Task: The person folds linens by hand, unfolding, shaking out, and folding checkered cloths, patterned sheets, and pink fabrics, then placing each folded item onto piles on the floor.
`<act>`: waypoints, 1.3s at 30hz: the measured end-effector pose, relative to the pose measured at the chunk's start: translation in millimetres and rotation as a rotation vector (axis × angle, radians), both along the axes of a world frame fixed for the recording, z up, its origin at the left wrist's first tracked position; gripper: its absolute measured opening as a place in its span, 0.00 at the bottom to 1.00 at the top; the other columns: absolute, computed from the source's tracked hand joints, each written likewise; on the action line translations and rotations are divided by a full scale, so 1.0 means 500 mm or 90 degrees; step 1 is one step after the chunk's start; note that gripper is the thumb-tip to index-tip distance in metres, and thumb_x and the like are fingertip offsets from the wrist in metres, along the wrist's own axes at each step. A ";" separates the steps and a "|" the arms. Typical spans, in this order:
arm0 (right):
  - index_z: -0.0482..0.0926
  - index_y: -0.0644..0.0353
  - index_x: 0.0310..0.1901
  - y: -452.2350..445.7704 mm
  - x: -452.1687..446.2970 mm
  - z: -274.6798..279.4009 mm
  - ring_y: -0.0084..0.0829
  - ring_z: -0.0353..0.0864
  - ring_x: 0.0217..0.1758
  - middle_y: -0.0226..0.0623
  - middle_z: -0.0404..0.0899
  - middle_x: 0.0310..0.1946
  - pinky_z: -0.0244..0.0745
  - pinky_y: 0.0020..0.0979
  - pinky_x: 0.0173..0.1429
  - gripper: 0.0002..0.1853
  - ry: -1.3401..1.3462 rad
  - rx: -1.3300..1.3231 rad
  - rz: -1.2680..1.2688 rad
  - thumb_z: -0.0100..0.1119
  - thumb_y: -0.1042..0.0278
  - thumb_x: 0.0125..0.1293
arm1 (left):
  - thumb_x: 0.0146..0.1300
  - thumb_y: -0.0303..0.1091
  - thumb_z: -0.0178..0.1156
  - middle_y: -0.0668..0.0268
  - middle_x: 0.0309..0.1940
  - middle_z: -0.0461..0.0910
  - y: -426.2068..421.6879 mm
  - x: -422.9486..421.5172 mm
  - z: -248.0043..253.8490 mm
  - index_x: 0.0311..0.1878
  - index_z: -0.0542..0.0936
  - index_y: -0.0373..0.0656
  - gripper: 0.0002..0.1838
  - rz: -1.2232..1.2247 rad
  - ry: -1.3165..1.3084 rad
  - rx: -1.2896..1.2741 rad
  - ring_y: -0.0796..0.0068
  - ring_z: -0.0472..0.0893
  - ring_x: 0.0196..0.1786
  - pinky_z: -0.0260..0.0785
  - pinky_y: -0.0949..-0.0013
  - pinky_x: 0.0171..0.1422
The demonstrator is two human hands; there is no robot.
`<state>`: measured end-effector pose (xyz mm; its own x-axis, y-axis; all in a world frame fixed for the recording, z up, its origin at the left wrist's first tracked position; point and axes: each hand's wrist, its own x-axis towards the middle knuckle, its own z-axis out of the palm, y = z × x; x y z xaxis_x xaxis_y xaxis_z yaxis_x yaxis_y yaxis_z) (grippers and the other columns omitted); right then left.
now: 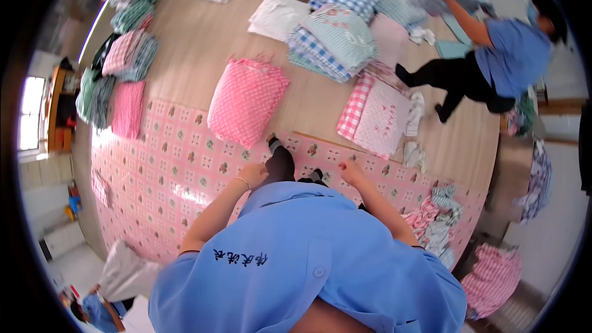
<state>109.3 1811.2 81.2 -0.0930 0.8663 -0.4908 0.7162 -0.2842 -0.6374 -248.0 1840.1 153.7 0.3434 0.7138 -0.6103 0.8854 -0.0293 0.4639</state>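
My left hand (254, 176), with a bracelet at its wrist, hangs in front of my dark trouser leg, its fingers loosely curled. Nothing shows in it. On the other side my right hand (351, 173) is held with bent fingers and no visible object. Ahead of my left hand lies a folded pink dotted blanket (248, 102), apart from it. Beyond my right hand sits a folded bundle (383, 118) of pink checked and pale pink floral cloth. Both hands are above a pink patterned floor mat (179, 163).
Stacked bedding (333, 40) stands farther ahead, with a white folded cloth (279, 17) beside it. A co-worker (515, 55) at right lifts grey cloth (428, 0). Crumpled laundry (438, 219) lies right; folded piles (126, 55) line the left. Another person (98, 311) is at lower left.
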 end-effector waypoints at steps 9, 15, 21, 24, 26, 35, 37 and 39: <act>0.79 0.59 0.33 -0.309 0.269 -0.058 0.41 0.76 0.40 0.45 0.77 0.33 0.70 0.34 0.44 0.13 -0.162 -0.108 -0.269 0.51 0.75 0.42 | 0.54 0.38 0.52 0.52 0.31 0.76 0.076 0.250 -0.054 0.33 0.75 0.37 0.13 -0.254 -0.068 -0.002 0.53 0.75 0.38 0.66 0.60 0.42; 0.78 0.58 0.35 -0.396 0.362 -0.091 0.42 0.75 0.41 0.45 0.77 0.34 0.70 0.36 0.46 0.16 -0.146 -0.206 -0.435 0.50 0.76 0.40 | 0.52 0.35 0.53 0.53 0.30 0.77 0.156 0.454 -0.029 0.35 0.76 0.36 0.12 -0.423 -0.052 -0.005 0.56 0.77 0.34 0.67 0.62 0.39; 0.77 0.57 0.37 -0.423 0.282 -0.040 0.41 0.74 0.44 0.45 0.75 0.38 0.69 0.35 0.47 0.17 0.011 -0.228 -0.570 0.52 0.76 0.40 | 0.50 0.36 0.50 0.51 0.28 0.77 0.330 0.578 -0.154 0.32 0.78 0.38 0.12 -0.613 -0.022 -0.093 0.54 0.77 0.32 0.68 0.60 0.38; 0.77 0.57 0.37 -0.462 0.260 -0.037 0.41 0.74 0.43 0.45 0.76 0.37 0.69 0.36 0.46 0.17 0.070 -0.204 -0.627 0.53 0.76 0.40 | 0.49 0.37 0.48 0.48 0.26 0.76 0.401 0.714 -0.172 0.28 0.77 0.38 0.13 -0.732 0.109 0.088 0.50 0.76 0.32 0.68 0.57 0.37; 0.76 0.59 0.37 -0.503 0.253 -0.039 0.41 0.74 0.43 0.45 0.76 0.36 0.69 0.36 0.46 0.17 0.072 -0.190 -0.734 0.54 0.76 0.39 | 0.49 0.36 0.49 0.48 0.26 0.76 0.420 0.828 -0.172 0.26 0.76 0.37 0.12 -0.729 0.089 0.164 0.49 0.76 0.32 0.67 0.55 0.37; 0.76 0.57 0.38 -0.795 0.302 -0.061 0.42 0.74 0.43 0.46 0.76 0.36 0.69 0.35 0.47 0.19 0.068 -0.192 -0.921 0.53 0.76 0.38 | 0.49 0.35 0.51 0.54 0.19 0.76 0.176 1.264 -0.170 0.23 0.76 0.36 0.11 -0.848 -0.089 0.201 0.63 0.77 0.24 0.69 0.64 0.30; 0.77 0.56 0.38 -0.880 0.324 -0.080 0.42 0.74 0.43 0.45 0.76 0.36 0.69 0.35 0.47 0.18 0.082 -0.144 -1.031 0.52 0.76 0.40 | 0.50 0.33 0.51 0.58 0.20 0.76 0.069 1.320 -0.217 0.24 0.75 0.34 0.10 -0.738 -0.062 0.019 0.68 0.76 0.22 0.70 0.69 0.27; 0.77 0.56 0.37 -0.971 0.345 -0.080 0.42 0.74 0.43 0.45 0.76 0.35 0.69 0.35 0.47 0.17 0.067 -0.141 -1.065 0.51 0.76 0.40 | 0.51 0.32 0.51 0.59 0.20 0.76 -0.054 1.359 -0.261 0.25 0.75 0.33 0.10 -0.799 -0.031 -0.043 0.71 0.77 0.22 0.71 0.72 0.25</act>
<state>281.7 1325.6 41.2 0.7512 -0.0373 -0.6590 -0.4799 -0.7163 -0.5065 431.7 1813.2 23.2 0.7851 -0.1528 -0.6002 0.2461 -0.8124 0.5287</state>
